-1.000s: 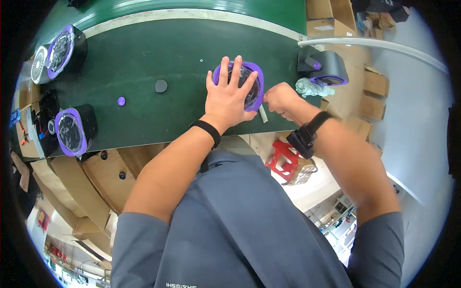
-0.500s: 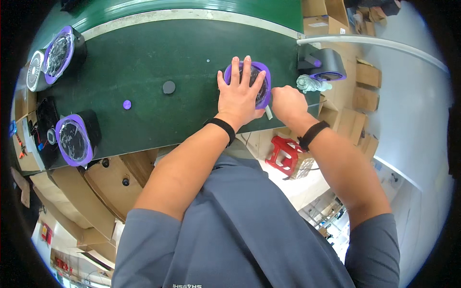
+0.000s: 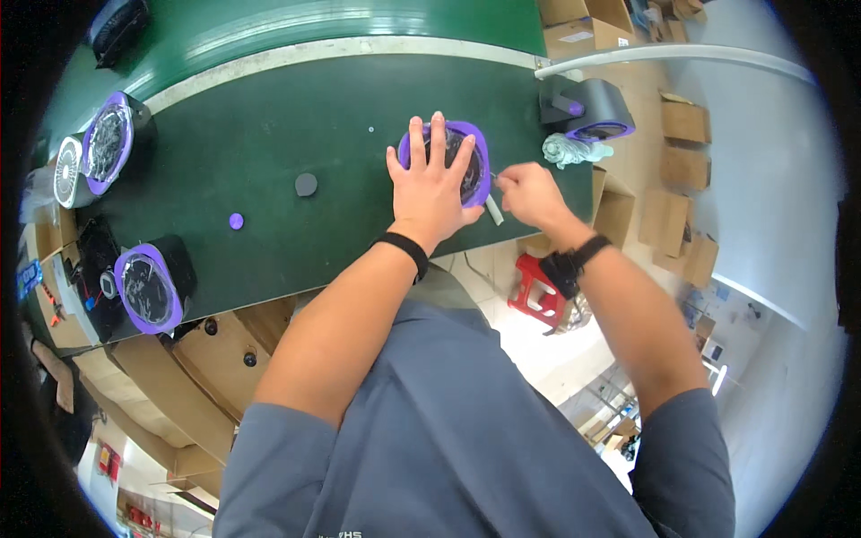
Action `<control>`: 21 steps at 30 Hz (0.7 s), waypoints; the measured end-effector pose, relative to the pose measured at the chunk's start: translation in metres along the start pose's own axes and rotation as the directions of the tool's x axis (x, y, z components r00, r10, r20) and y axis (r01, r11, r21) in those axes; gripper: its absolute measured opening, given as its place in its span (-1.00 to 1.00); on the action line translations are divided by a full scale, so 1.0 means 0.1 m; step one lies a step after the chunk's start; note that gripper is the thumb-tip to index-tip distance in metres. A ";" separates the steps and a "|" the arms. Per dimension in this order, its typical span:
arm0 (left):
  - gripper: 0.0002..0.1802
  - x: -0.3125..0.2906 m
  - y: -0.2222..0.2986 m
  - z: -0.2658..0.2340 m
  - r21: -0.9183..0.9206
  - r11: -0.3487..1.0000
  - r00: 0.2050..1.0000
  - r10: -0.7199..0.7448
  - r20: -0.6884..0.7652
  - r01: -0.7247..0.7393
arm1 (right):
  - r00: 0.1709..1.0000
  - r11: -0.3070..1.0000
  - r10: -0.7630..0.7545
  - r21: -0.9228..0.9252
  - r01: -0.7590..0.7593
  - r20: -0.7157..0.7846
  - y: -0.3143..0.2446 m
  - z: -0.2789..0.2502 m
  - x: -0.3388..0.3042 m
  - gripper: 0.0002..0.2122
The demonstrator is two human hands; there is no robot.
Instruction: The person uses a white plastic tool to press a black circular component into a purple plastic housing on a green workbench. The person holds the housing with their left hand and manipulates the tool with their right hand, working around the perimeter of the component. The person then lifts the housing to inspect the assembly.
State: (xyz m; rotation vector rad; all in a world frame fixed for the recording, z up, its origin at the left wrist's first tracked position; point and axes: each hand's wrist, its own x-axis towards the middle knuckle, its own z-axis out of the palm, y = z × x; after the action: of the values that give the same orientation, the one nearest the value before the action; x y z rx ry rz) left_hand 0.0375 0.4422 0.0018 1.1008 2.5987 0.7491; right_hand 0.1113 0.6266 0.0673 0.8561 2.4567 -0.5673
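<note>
My left hand [image 3: 429, 190] lies with spread fingers over a purple-rimmed black appliance [image 3: 484, 160], whose face is covered in clear film. Right of its rim, my right hand [image 3: 534, 195] is closed in a pinch. A thin, dark sliver shows between those fingertips and the rim; it is too small to name. Below the fingertips, a short white strip [image 3: 494, 211] lies close to the appliance. Farther left on the green table [image 3: 242, 134] are a dark grey round knob [image 3: 306, 185] and a small purple round cap [image 3: 236, 221].
A black unit with purple trim [image 3: 603, 106] and a pale green cloth [image 3: 574, 151] sit at the table's right end. Two film-covered units [image 3: 109, 142] [image 3: 148, 291] stand at the left. A red stool [image 3: 531, 291] is below the front edge, with cardboard boxes [image 3: 665, 222] beyond.
My right wrist has turned, showing more of its dark band, and the fingertips sit slightly farther from the rim. My left hand stays on the appliance. The whole view has shifted a little.
</note>
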 end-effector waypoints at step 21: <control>0.28 0.03 0.04 -0.08 0.197 0.979 0.998 0.048 0.036 -0.054 | 0.833 0.959 0.214 0.053 -0.278 0.510 -0.15 -0.29 0.36 -0.78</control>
State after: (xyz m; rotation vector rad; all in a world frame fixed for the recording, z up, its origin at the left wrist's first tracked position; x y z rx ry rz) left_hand 0.0347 0.4431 0.0109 1.2271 2.6735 0.4860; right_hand 0.0675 0.6470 0.0734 0.9213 1.8216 -0.7462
